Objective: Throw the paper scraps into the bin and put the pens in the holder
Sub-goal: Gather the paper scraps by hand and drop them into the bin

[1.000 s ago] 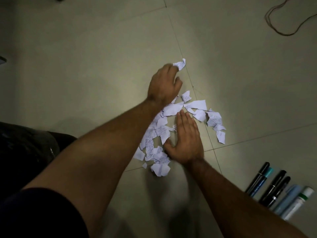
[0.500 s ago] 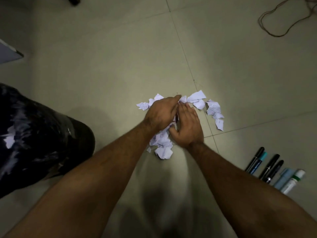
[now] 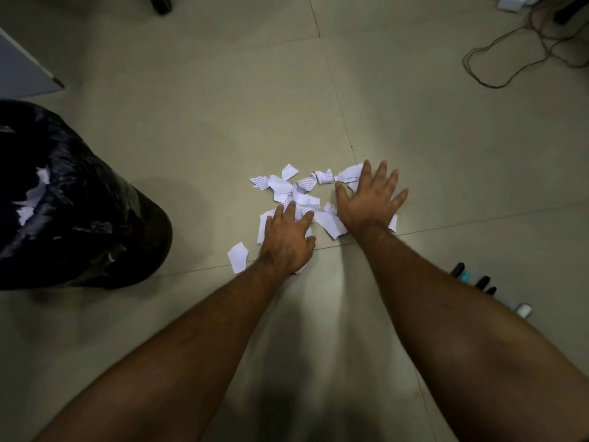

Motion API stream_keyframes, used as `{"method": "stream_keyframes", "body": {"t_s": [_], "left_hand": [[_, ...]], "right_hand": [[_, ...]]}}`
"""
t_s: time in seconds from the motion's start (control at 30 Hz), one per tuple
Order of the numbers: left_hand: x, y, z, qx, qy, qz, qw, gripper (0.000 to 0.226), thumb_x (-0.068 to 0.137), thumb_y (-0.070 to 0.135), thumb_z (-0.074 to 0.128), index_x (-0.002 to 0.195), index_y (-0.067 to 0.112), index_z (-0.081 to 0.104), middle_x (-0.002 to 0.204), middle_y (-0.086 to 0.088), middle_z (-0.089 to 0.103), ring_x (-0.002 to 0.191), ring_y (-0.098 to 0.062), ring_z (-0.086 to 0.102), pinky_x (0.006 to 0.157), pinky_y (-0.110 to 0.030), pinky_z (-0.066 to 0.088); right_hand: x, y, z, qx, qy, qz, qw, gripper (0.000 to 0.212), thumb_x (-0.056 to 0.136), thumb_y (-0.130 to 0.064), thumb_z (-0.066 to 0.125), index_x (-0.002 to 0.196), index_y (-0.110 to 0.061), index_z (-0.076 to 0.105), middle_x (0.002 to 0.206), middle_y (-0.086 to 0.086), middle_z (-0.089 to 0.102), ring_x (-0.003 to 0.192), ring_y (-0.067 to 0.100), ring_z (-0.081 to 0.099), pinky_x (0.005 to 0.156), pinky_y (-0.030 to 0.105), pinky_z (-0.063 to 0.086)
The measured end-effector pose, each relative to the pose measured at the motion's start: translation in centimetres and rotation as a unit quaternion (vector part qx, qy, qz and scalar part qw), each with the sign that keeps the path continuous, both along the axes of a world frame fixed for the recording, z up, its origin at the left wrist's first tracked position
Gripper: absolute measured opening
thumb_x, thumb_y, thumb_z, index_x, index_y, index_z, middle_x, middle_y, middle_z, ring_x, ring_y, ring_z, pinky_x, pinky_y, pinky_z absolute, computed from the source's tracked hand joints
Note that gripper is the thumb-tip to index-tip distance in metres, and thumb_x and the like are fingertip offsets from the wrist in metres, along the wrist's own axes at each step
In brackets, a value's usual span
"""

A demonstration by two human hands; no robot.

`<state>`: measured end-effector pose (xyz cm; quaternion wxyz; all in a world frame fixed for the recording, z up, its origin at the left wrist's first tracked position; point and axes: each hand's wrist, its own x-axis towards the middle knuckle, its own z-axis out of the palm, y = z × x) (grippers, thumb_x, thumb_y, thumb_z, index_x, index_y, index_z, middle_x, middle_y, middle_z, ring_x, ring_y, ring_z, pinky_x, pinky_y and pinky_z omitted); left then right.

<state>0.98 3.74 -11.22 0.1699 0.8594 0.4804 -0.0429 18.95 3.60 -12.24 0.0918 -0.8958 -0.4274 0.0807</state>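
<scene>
White paper scraps lie scattered on the tiled floor in the middle of the view. My left hand rests palm down on the near left part of the pile, fingers slightly apart. My right hand lies flat on the right part, fingers spread wide. One scrap sits apart to the left of my left wrist. The bin, lined with a black bag, stands at the left with a few scraps inside. Several pens lie at the right, mostly hidden behind my right forearm.
A thin brown cable loops across the floor at the top right. A grey panel edge shows at the upper left, and a dark object sits at the top edge. No pen holder is in view.
My hands have come apart from their cupped position and now lie flat on the pile. The scraps are spread wider. The view has shifted, showing more of the bin.
</scene>
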Motion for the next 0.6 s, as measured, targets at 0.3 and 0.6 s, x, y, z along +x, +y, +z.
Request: {"method": "stream_keyframes", "body": {"t_s": [0.3, 0.6], "left_hand": [[0.1, 1.0, 0.3, -0.011, -0.011, 0.009, 1.000, 0.059, 0.082, 0.040, 0.032, 0.134, 0.024, 0.055, 0.140, -0.021, 0.048, 0.131, -0.041, 0.040, 0.106, -0.052, 0.036], [-0.6, 0.8, 1.4, 0.007, 0.052, -0.057, 0.997, 0.063, 0.084, 0.046, 0.047, 0.143, 0.023, 0.043, 0.145, -0.018, 0.041, 0.135, -0.036, 0.038, 0.107, -0.048, 0.034]], "right_hand": [[-3.3, 1.6, 1.2, -0.046, 0.095, 0.137, 0.985, 0.057, 0.098, -0.058, 0.034, 0.147, -0.030, 0.042, 0.163, 0.000, 0.025, 0.152, 0.031, 0.014, 0.116, 0.063, 0.009], [0.2, -4.6, 1.2, -0.050, 0.036, -0.022, 0.998, 0.071, 0.095, -0.063, 0.034, 0.154, -0.024, 0.029, 0.164, 0.012, 0.019, 0.152, 0.037, 0.012, 0.116, 0.064, 0.009]]}}
